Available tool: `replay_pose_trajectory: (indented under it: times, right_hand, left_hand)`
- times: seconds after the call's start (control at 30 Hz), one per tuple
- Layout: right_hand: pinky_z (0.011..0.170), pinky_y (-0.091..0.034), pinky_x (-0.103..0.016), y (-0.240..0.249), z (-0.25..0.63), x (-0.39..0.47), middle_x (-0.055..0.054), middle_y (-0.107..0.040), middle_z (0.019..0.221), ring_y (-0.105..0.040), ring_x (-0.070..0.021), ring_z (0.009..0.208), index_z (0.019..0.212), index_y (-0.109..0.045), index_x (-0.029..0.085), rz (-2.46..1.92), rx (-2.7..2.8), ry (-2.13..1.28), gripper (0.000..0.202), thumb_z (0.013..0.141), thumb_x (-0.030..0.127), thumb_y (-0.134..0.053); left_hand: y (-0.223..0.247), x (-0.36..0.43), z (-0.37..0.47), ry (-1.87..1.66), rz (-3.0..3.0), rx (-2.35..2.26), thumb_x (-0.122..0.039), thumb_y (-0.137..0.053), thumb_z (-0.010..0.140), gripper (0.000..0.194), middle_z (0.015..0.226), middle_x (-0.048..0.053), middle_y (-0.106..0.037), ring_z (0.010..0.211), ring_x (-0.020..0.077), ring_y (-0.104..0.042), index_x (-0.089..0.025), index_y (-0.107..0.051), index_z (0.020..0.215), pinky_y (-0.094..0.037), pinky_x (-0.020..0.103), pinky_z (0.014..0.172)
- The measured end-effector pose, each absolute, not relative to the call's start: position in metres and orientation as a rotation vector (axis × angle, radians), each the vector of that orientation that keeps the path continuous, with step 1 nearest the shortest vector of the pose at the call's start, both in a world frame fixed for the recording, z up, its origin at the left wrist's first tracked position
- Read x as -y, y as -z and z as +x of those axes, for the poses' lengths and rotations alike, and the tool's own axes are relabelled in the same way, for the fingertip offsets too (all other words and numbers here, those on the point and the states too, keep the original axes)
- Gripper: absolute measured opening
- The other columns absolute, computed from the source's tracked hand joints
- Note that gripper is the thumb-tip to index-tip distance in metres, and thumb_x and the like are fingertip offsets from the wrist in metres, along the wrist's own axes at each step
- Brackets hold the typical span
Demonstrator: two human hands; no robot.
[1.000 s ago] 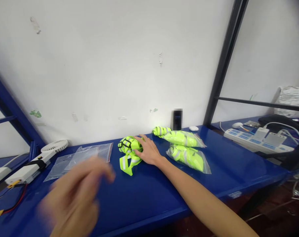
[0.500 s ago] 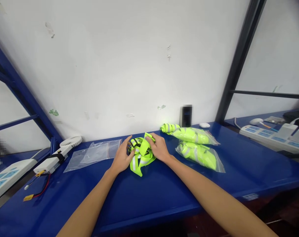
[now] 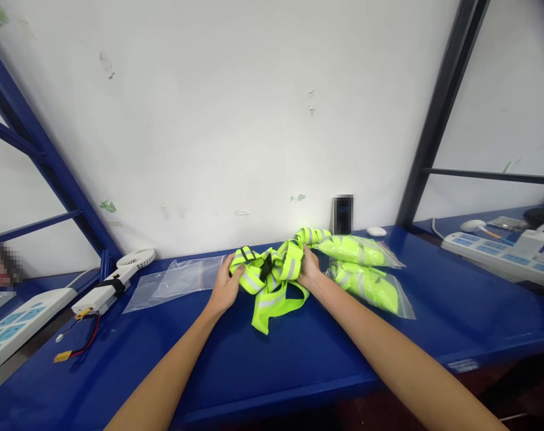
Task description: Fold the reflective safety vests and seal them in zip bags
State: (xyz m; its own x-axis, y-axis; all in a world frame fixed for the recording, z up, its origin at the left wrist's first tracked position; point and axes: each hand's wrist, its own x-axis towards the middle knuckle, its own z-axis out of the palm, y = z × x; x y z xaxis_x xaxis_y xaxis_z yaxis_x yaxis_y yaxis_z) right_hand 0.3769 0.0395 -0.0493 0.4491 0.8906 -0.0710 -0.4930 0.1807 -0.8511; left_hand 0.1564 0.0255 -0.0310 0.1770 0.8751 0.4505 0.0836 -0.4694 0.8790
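Between my hands is a tangle of neon-yellow reflective straps [image 3: 272,304] with silver stripes and black buckles. My left hand [image 3: 225,286] grips a loop at its left side. On the right, my right hand [image 3: 309,267] is closed on another part of the straps, its fingers partly hidden behind the band. One loose end hangs toward me onto the blue table. Right of my right hand lie two clear bags holding similar straps, a nearer bag [image 3: 365,286] and a farther bag [image 3: 355,250]. A rolled reflective strap [image 3: 313,235] sits behind them.
Flat clear plastic bags [image 3: 184,279] lie on the blue table [image 3: 272,383] to the left. Beyond them are a small white fan [image 3: 136,258], a white pack with wires [image 3: 103,296] and a power strip [image 3: 27,320]. A dark phone [image 3: 343,215] leans on the wall.
My hands have moved apart and the bunched straps are spread wider, with loops and a black buckle showing. My right hand has shifted right. The camera view has shifted slightly.
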Motion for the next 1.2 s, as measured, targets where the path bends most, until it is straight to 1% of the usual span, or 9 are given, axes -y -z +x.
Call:
replay_pose_trajectory:
  times: [0.1, 0.2, 0.3, 0.53, 0.67, 0.8, 0.93, 1.07, 1.2]
  right_hand:
    - [0.069, -0.053, -0.039, 0.044, 0.381, -0.037, -0.008, -0.064, 0.093, -0.064, -0.0237, 0.08, 0.11, -0.051, 0.019, -1.06, 0.704, -0.873, 0.041, 0.088, 0.05, -0.037]
    - [0.094, -0.045, -0.043, 0.03, 0.378, -0.021, -0.013, -0.049, 0.133, -0.056, -0.0258, 0.111, 0.134, -0.041, 0.02, -1.141, 1.115, -0.456, 0.052, 0.09, 0.048, -0.039]
    - [0.107, -0.032, -0.043, 0.01, 0.366, 0.007, -0.011, -0.041, 0.143, -0.04, -0.0268, 0.13, 0.137, -0.043, 0.021, -1.083, 1.53, -0.071, 0.051, 0.091, 0.04, -0.043]
    - [0.081, -0.044, -0.035, 0.004, 0.337, 0.029, -0.005, -0.067, 0.107, -0.062, -0.0254, 0.094, 0.144, -0.037, 0.029, -1.233, 2.05, -0.088, 0.068, 0.079, 0.027, -0.057]
    - [0.068, -0.038, -0.031, 0.017, 0.345, 0.012, -0.004, -0.07, 0.082, -0.061, -0.0238, 0.075, 0.111, -0.067, 0.028, -1.395, 1.922, -0.107, 0.03, 0.085, 0.037, -0.054]
    - [0.059, -0.034, -0.029, 0.016, 0.361, 0.003, 0.0, -0.06, 0.061, -0.049, -0.017, 0.052, 0.105, -0.068, 0.025, -1.351, 1.525, -0.135, 0.03, 0.089, 0.04, -0.048]
    - [0.053, -0.031, -0.027, 0.012, 0.366, 0.001, 0.004, -0.05, 0.057, -0.035, -0.0129, 0.046, 0.117, -0.063, 0.023, -1.144, 1.199, -0.221, 0.036, 0.09, 0.037, -0.044]
    - [0.05, -0.031, -0.024, 0.018, 0.363, -0.005, 0.006, -0.043, 0.059, -0.035, -0.0119, 0.049, 0.115, -0.058, 0.022, -1.029, 1.062, -0.333, 0.034, 0.086, 0.028, -0.041]
    - [0.047, -0.036, -0.021, 0.032, 0.356, -0.015, 0.007, -0.047, 0.064, -0.04, -0.0104, 0.047, 0.111, -0.048, 0.024, -0.988, 1.001, -0.564, 0.029, 0.083, 0.031, -0.043]
  left_hand:
    - [0.028, -0.031, 0.156, -1.508, 1.269, -0.832, -0.028, -0.056, 0.075, 0.027, 0.091, 0.002, -0.068, 0.083, 0.0189, -0.066, -0.018, -0.062, 0.1, -0.052, 0.028, 0.073]
    - [0.021, -0.031, 0.154, -1.456, 0.868, -0.79, -0.027, -0.053, 0.075, 0.02, 0.078, 0.002, -0.068, 0.073, 0.0191, -0.067, -0.016, -0.061, 0.089, -0.054, 0.029, 0.067]
    - [0.016, -0.029, 0.15, -1.374, 0.668, -0.797, -0.031, -0.049, 0.078, 0.019, 0.067, 0.003, -0.066, 0.065, 0.0203, -0.067, -0.016, -0.06, 0.083, -0.056, 0.033, 0.064]
    - [0.014, -0.026, 0.151, -1.265, 0.703, -0.755, -0.04, -0.049, 0.079, 0.028, 0.068, 0.007, -0.067, 0.068, 0.0244, -0.068, -0.016, -0.06, 0.087, -0.056, 0.038, 0.065]
    - [0.012, -0.033, 0.148, -1.543, 0.77, -0.743, -0.034, -0.051, 0.075, 0.023, 0.08, 0.005, -0.067, 0.074, 0.0198, -0.066, -0.017, -0.058, 0.089, -0.054, 0.032, 0.068]
    - [0.015, -0.041, 0.136, -1.939, 1.049, -0.929, -0.031, -0.058, 0.073, 0.028, 0.083, -0.001, -0.057, 0.079, 0.0157, -0.06, -0.022, -0.053, 0.099, -0.052, 0.028, 0.072]
    - [0.026, -0.04, 0.135, -1.966, 1.47, -1.23, -0.028, -0.059, 0.075, 0.038, 0.084, 0.0, -0.047, 0.087, 0.0167, -0.054, -0.023, -0.05, 0.112, -0.049, 0.029, 0.08]
    - [0.03, -0.03, 0.139, -1.861, 1.928, -1.33, -0.022, -0.051, 0.077, 0.059, 0.12, 0.011, -0.043, 0.116, 0.0251, -0.044, -0.022, -0.035, 0.134, -0.042, 0.041, 0.096]
    - [0.024, -0.016, 0.14, -1.378, 2.627, -1.068, -0.023, -0.054, 0.076, 0.061, 0.137, 0.012, -0.04, 0.13, 0.0312, -0.036, -0.023, -0.041, 0.135, -0.024, 0.051, 0.11]
